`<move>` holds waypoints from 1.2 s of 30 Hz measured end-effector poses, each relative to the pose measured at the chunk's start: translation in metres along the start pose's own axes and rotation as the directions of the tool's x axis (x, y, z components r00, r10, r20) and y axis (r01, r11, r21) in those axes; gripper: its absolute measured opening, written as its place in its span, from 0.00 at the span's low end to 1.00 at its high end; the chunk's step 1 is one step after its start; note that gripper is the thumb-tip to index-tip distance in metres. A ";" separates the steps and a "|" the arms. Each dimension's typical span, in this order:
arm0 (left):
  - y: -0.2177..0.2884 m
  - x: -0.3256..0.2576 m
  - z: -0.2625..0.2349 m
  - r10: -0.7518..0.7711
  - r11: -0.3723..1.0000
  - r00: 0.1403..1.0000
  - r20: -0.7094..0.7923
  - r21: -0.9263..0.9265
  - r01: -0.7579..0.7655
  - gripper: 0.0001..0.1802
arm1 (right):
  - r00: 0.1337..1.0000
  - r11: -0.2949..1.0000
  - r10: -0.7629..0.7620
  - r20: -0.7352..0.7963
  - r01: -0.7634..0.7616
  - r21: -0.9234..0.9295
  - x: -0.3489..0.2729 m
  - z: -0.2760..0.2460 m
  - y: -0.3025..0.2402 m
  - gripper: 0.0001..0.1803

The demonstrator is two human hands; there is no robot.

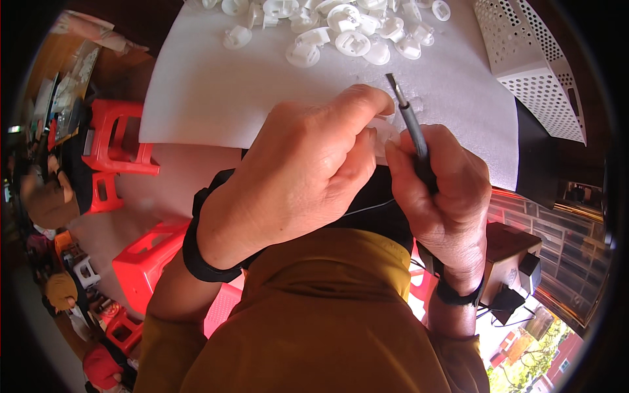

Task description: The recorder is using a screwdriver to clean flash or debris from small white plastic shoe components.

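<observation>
Over the table's near edge, my left hand [308, 157] is closed with finger and thumb on a small white plastic piece [385, 133]. Most of that piece is hidden behind the fingers. My right hand [445, 180] is closed round a slim dark-handled tool [413, 124], which resembles a small screwdriver with a short flat metal tip. Its tip points up and away, clear of the white piece. The right fingertips are close beside the piece; whether they touch it I cannot tell. Several round white plastic parts [352, 43] lie in a loose pile at the far side.
A pale foam sheet [209, 98] covers the table. At the right stands a white perforated metal holder [524, 59]. Red plastic stools [121, 134] are at the left, with other people farther off. A cardboard box [511, 252] with black cables is at the lower right.
</observation>
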State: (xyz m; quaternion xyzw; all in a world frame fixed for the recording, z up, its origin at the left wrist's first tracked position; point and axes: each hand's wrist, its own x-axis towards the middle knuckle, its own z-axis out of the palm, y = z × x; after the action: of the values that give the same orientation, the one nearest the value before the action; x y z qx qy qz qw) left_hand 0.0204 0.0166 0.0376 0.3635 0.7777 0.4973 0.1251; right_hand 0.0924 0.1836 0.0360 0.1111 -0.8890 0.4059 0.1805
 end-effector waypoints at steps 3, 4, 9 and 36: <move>-0.002 -0.009 -0.015 -0.036 0.981 0.995 0.088 -0.189 0.052 0.13 | 0.973 0.932 0.218 0.076 -0.231 0.281 -0.002 -0.008 -0.007 0.05; -0.003 -0.009 -0.018 0.012 0.962 0.990 0.141 -0.273 0.027 0.18 | 0.916 0.778 0.358 0.179 -0.399 0.486 -0.002 -0.012 -0.010 0.04; -0.008 -0.007 -0.011 0.129 0.898 0.992 0.003 -0.423 -0.116 0.24 | 0.841 0.560 0.472 0.262 -0.516 0.648 0.008 -0.014 -0.020 0.06; -0.040 0.013 -0.004 -0.074 0.808 0.986 -0.149 -0.589 -0.028 0.19 | 0.907 0.903 0.331 0.261 -0.385 0.192 -0.008 -0.015 -0.004 0.06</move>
State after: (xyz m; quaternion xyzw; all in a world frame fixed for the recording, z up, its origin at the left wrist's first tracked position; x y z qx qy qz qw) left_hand -0.0088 0.0128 0.0068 0.2553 0.5973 0.7404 0.1729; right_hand 0.1045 0.1928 0.0449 0.0107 -0.8531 0.5214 -0.0129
